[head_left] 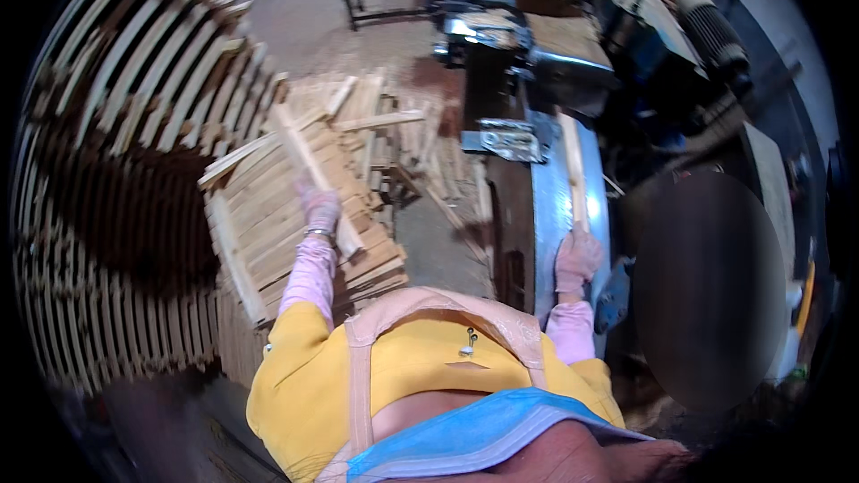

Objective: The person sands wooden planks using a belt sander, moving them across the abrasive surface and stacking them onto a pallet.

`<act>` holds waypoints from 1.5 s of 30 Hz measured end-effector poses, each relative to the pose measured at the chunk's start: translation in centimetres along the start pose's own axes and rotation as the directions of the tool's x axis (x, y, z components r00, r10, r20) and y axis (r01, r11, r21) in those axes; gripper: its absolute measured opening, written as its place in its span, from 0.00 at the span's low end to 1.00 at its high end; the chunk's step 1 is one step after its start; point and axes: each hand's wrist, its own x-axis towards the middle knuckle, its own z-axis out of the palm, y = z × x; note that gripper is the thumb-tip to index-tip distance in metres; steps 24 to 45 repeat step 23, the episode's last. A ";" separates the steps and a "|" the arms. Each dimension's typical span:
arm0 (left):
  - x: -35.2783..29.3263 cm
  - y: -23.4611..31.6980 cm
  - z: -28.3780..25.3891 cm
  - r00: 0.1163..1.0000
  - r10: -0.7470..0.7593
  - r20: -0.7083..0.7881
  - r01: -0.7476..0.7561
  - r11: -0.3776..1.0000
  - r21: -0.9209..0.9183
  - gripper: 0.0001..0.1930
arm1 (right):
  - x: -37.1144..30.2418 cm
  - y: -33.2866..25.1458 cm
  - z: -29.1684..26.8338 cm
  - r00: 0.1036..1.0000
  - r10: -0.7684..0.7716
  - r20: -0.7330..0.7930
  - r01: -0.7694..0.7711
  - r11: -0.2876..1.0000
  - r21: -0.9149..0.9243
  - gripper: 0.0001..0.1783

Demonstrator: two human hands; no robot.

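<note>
My left hand (319, 207) is closed round a pale wooden strip (309, 159), which slants over a stack of similar boards (259, 215). At the right, my right hand (579, 258) grips the near end of another wooden strip (572, 165). That strip lies lengthwise on the shiny metal bed (550, 206) of a machine, its far end close to the machine's metal fittings (510, 141). Motion blur softens both hands, so single fingers are hard to make out.
Tall racks of slatted wood (116, 116) fill the left side. Loose offcuts (429, 156) lie between the stack and the machine. Beyond the bed stands a large machine body (568, 58), with a ribbed motor (716, 31) at the far right. A blurred-out oval covers part of the right.
</note>
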 end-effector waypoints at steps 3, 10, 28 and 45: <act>-1.0 3.2 -0.1 0.989 0.068 -0.134 -0.106 0.946 -0.305 0.38 | 5.0 -1.4 2.2 0.994 -0.064 0.085 0.058 0.996 0.075 0.19; -6.0 22.8 -1.3 0.968 0.243 -0.058 -0.128 0.281 -0.951 0.43 | 9.7 -5.2 7.9 0.943 -0.332 -0.013 0.331 0.936 0.116 0.17; -17.7 26.5 1.9 0.558 0.663 0.499 -0.133 0.665 -0.735 0.35 | -8.0 -5.7 -9.6 0.749 0.211 0.628 -0.511 0.787 0.344 0.45; -17.7 26.5 1.9 0.558 0.663 0.499 -0.133 0.665 -0.735 0.35 | -8.0 -5.7 -9.6 0.749 0.211 0.628 -0.511 0.787 0.344 0.45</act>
